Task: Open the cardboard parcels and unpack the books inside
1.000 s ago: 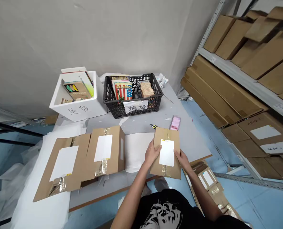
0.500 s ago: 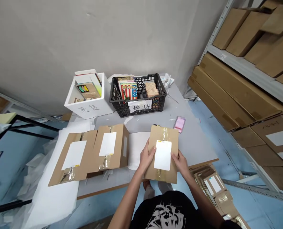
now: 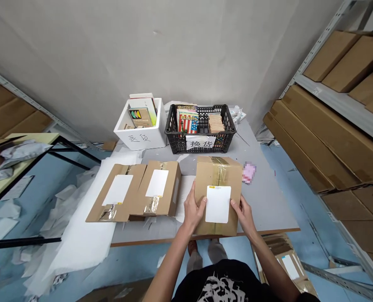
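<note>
At lower centre of the frame, the left hand [image 3: 194,211] and right hand [image 3: 244,214] grasp opposite sides of the labelled carton [image 3: 218,181], which lies between them, equally near both, long axis running up-frame, at the tabletop's [image 3: 268,205] near edge.

Warehouse-like room, metal shelving [image 3: 340,103], stacked cardboard cartons [image 3: 327,138], worktable [image 3: 268,201]

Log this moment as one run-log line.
left hand: holds labelled cardboard box, left side; right hand: same box, right side; black plastic crate: books inside; white foam box: left of crate
</note>
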### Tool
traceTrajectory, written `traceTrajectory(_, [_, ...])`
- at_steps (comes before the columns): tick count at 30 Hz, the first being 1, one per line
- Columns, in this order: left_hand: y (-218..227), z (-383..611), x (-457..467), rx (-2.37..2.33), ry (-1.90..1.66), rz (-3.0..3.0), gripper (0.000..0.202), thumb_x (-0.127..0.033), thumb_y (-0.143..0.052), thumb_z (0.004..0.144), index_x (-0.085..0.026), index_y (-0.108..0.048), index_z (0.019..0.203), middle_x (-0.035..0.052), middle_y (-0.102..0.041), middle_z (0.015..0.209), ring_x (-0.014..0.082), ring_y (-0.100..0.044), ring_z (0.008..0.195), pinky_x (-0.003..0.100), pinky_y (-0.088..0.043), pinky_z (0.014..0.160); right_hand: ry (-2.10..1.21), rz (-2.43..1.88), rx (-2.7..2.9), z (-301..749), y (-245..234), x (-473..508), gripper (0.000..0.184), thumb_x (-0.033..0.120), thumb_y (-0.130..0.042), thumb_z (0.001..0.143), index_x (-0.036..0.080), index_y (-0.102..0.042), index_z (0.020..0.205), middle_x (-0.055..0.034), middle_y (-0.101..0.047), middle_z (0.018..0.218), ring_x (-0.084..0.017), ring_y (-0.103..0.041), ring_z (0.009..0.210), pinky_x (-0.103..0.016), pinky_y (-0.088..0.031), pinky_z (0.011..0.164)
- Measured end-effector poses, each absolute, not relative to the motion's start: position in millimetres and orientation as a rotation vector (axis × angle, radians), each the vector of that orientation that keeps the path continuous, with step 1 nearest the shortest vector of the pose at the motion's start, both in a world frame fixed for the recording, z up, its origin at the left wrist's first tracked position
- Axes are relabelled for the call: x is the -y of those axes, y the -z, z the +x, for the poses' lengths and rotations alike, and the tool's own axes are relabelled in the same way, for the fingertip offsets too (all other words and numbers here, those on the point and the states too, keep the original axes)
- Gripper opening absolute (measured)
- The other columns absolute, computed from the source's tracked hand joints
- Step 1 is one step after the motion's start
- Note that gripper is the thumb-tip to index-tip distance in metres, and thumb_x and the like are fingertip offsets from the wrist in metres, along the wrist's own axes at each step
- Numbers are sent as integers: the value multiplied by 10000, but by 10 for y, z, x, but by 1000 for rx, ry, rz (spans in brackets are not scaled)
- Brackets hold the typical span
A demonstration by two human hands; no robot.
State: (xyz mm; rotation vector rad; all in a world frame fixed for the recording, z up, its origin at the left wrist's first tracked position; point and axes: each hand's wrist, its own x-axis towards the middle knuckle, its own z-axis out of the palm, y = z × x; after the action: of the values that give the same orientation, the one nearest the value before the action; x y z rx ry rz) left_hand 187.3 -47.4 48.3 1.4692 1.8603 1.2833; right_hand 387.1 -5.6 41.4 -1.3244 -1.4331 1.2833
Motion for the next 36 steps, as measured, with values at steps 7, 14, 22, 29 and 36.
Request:
traceTrajectory(7, [-1014,2321,638,-1914,-1162,1818,778,-444,-506,851,-242,-132,1503,67,-229,1546,319,-177,1423,504,-262,1127,-1455,-1271,856,3833,-161,-3,607,632,-561,748,193,-584,1166,-89,-637,1228,-273,-560,1166,-407,-462,958])
traceTrajectory(14, [-1288,2647,769,-1942,-1122,1885,763,-428,-529,840,-276,-170,1496,32,-199,1554,360,-71,1431,581,-182,1139,-1579,-1182,856,3701,-163,-14,625,642,-375,844,197,-582,1231,-81,-633,1240,-245,-559,1181,-412,-446,992])
traceTrajectory(22, [-539,2109,910,-1789,-1512,1551,709,-510,-367,906,-227,-91,1495,153,-188,1551,298,-263,1399,488,-302,1093,-1178,-1176,1359,3778,-576,4,595,564,-493,834,187,-525,1294,-102,-607,1271,-280,-535,1200,-410,-411,1006])
traceTrajectory(29, [55,2019,969,-1682,-1766,929,824,-659,-318,842,-180,-110,1480,164,-410,1427,266,-456,1275,389,-393,1038,-857,-1176,1833,3665,-1088,296,745,571,-529,793,222,-378,1434,-64,-453,1432,-312,-432,1300,-431,-385,1047])
traceTrajectory(36, [145,1922,883,-1770,-1850,792,724,-664,-276,848,-226,-304,1424,107,-474,1395,248,-492,1248,345,-438,1000,-774,-1093,1904,3553,-1252,596,791,564,-612,744,272,-372,1439,-43,-397,1464,-366,-374,1325,-489,-392,1036])
